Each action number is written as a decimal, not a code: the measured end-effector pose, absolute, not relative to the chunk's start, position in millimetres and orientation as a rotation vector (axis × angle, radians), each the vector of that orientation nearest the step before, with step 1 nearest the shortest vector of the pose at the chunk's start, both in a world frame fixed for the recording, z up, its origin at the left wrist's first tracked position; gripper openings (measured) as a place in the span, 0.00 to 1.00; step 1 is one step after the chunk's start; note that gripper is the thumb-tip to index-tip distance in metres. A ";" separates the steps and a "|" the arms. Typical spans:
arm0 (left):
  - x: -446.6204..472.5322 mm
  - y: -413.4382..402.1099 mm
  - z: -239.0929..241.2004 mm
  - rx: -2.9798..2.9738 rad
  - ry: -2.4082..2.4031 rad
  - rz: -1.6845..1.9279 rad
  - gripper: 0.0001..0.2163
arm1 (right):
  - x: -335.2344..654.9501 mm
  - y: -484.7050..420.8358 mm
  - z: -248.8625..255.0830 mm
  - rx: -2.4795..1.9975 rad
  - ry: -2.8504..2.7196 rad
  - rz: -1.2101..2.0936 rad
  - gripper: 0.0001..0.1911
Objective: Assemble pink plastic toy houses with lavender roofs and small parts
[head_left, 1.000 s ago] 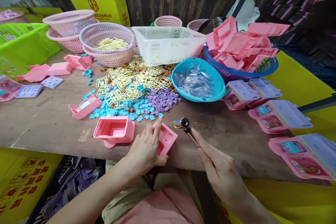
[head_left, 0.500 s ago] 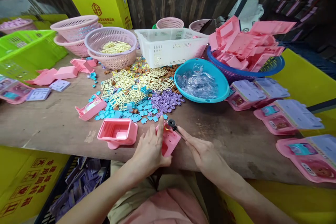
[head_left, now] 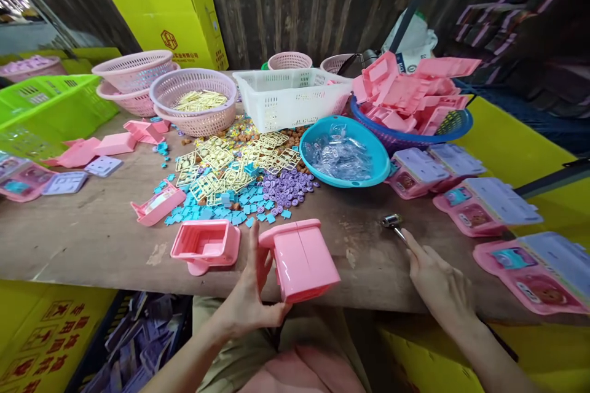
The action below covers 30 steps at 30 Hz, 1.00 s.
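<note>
My left hand (head_left: 251,301) grips a pink plastic box-shaped part (head_left: 302,261), lifted and turned so its closed underside faces me at the table's near edge. My right hand (head_left: 436,279) holds a thin metal tool (head_left: 393,224) with a round head, its tip resting on the wooden table (head_left: 92,239) to the right. A second pink box part (head_left: 206,244) lies open side up just left of my left hand.
Piles of blue squares (head_left: 221,209), purple discs (head_left: 290,187) and yellow frames (head_left: 230,163) cover the middle. A blue bowl (head_left: 343,153) of clear bags, a white basket (head_left: 290,98), pink baskets (head_left: 193,98) and a basket of pink parts (head_left: 410,104) stand behind. Assembled pink toys (head_left: 488,209) line the right.
My left hand lifted the pink part off the table and flipped it over. My right hand drew the tool away from the part to the right.
</note>
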State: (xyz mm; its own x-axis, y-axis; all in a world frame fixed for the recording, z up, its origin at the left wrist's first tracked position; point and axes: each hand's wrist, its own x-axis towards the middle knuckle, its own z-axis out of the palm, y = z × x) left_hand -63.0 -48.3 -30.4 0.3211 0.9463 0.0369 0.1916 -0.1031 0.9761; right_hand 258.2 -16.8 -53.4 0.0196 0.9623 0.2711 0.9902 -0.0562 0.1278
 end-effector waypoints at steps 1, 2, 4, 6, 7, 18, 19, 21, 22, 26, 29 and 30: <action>-61.7 -48.7 -31.1 1.542 1.074 0.917 0.54 | 258.5 -17.8 -55.0 -2.169 -2.086 -0.454 0.20; -61.4 -48.8 -31.0 1.550 1.081 0.914 0.54 | 258.4 -18.1 -55.6 -2.160 -2.079 -0.446 0.20; -64.1 -47.3 -27.6 1.621 1.121 0.884 0.52 | 256.5 -17.6 -54.4 -2.115 -2.052 -0.347 0.20; -69.8 -42.4 -20.2 1.779 1.187 0.817 0.50 | 250.5 -17.7 -49.9 -2.022 -2.015 -0.155 0.19; -72.9 -38.7 -15.4 1.881 1.227 0.765 0.49 | 245.2 -18.9 -46.5 -1.962 -1.998 -0.044 0.19; -61.2 -10.1 -10.1 2.477 1.400 0.064 0.43 | 178.2 -52.0 -6.1 -1.234 -2.147 0.461 0.22; -59.9 -10.4 -13.4 2.498 1.436 0.095 0.42 | 178.0 -52.9 -4.4 -1.194 -2.127 0.422 0.23; -58.2 -10.8 -18.4 2.525 1.476 0.117 0.40 | 177.8 -53.0 -3.3 -1.126 -2.089 0.332 0.27; -57.5 -10.9 -20.1 2.536 1.480 0.112 0.40 | 177.2 -52.1 -4.3 -1.106 -2.097 0.305 0.28; -54.9 -10.6 -23.2 2.558 1.511 0.084 0.40 | 171.9 -44.3 -12.3 -1.204 -2.256 0.416 0.25; -56.7 -11.7 -22.0 2.488 1.514 0.180 0.39 | 174.8 -39.1 -9.3 -1.275 -2.227 0.502 0.22; -59.0 -12.6 -20.8 2.423 1.502 0.253 0.38 | 179.2 -37.6 -6.2 -1.313 -2.168 0.480 0.21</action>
